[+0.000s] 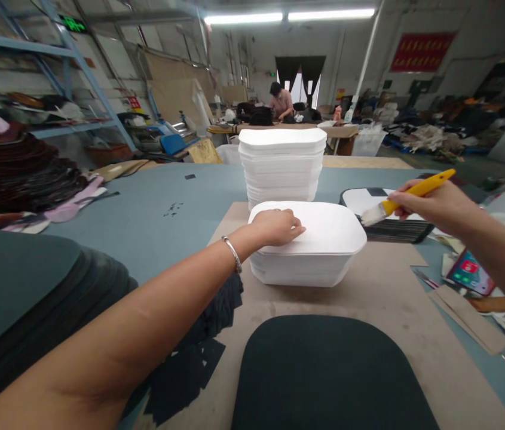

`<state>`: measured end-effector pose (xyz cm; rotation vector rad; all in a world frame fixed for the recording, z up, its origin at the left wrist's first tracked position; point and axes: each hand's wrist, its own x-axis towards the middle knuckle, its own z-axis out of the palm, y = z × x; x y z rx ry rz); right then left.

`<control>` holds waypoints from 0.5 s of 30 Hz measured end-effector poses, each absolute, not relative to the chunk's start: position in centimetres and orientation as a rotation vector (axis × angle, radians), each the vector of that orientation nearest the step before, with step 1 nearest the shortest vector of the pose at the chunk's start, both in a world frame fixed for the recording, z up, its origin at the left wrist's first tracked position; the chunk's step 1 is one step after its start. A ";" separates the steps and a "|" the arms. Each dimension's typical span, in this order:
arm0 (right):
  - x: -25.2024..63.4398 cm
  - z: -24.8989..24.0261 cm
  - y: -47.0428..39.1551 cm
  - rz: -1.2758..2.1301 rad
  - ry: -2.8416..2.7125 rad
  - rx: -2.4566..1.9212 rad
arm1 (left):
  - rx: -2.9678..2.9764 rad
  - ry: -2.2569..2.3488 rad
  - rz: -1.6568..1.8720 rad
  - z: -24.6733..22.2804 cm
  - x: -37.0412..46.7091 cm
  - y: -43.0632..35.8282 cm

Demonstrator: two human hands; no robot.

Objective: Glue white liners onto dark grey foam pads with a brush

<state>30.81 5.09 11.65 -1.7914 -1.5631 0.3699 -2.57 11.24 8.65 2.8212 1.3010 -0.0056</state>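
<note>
Smooth sheets (324, 222), matt panel (329, 376); metal bracelet (232, 254)

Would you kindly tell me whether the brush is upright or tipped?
Tipped: the brush slants in the right hand, yellow handle rising to the right, bristles lower at left.

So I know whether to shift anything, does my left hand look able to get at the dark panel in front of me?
Probably yes: your left hand rests on the nearer white stack, seemingly holding no tool, and the dark panel lies closer to you, with nothing visible on it.
</note>
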 end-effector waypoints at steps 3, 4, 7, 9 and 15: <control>28.6 10.5 5.3 0.282 -1.547 -1.819 | 2.836 1.308 -0.087 9.3 -2.1 11.4; 28.2 10.1 4.8 0.253 -1.570 -1.820 | 2.836 1.307 -0.120 9.6 -1.8 11.5; 27.8 8.9 2.0 0.159 -1.711 -1.778 | 2.808 1.319 -0.205 10.7 0.2 12.3; 28.1 8.5 -0.2 0.130 -1.765 -1.748 | 2.776 1.356 -0.213 11.3 2.4 13.2; 29.9 8.5 -4.8 0.157 -1.646 -1.698 | 2.668 1.389 0.020 10.8 11.3 14.0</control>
